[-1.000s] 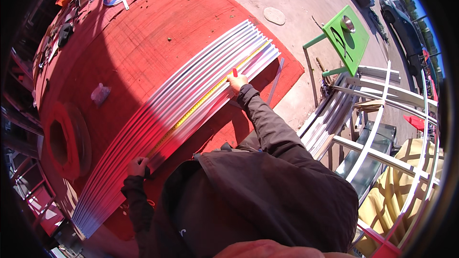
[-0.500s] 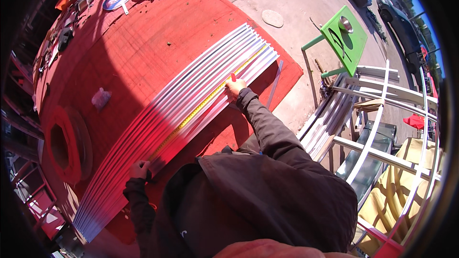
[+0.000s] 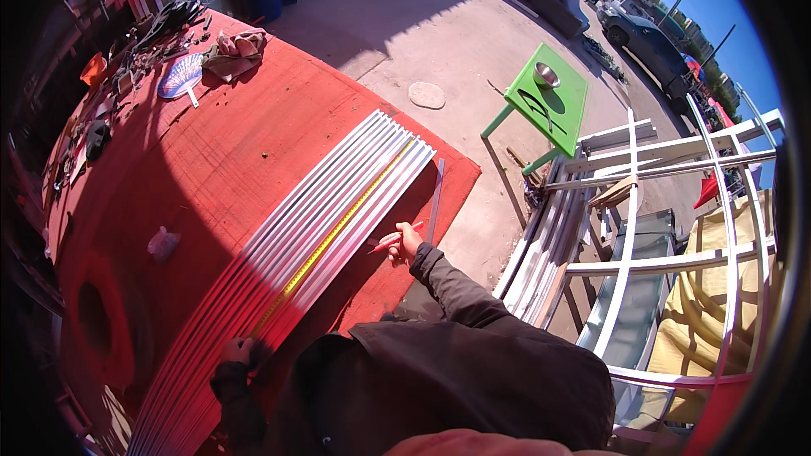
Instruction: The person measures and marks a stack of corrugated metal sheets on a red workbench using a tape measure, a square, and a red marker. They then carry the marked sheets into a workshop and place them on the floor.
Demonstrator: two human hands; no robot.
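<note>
A row of long white metal strips (image 3: 291,232) lies side by side on the red table (image 3: 279,110). Along them stretches a yellow tape measure (image 3: 338,228), its blade running almost to their far ends. My left hand (image 3: 239,350) is closed at the tape's near end, in shadow; the tape's case is mostly hidden there. Off the strips' right edge, my right hand (image 3: 407,245) grips a slim red pen (image 3: 389,241) that points left. A single thin strip (image 3: 436,201) lies beyond that hand, near the table's right edge.
A paddle fan (image 3: 181,76), a crumpled cloth (image 3: 234,55) and scattered small parts occupy the table's far left. A thick ring (image 3: 106,325) sits in shadow at left. To the right stand a green table (image 3: 549,93) with a metal bowl (image 3: 546,75), and white frames (image 3: 629,228).
My right hand has come off the strips, moving back toward me with the red pen. My left hand stays at the tape's near end. The view has shifted, showing more ground ahead.
</note>
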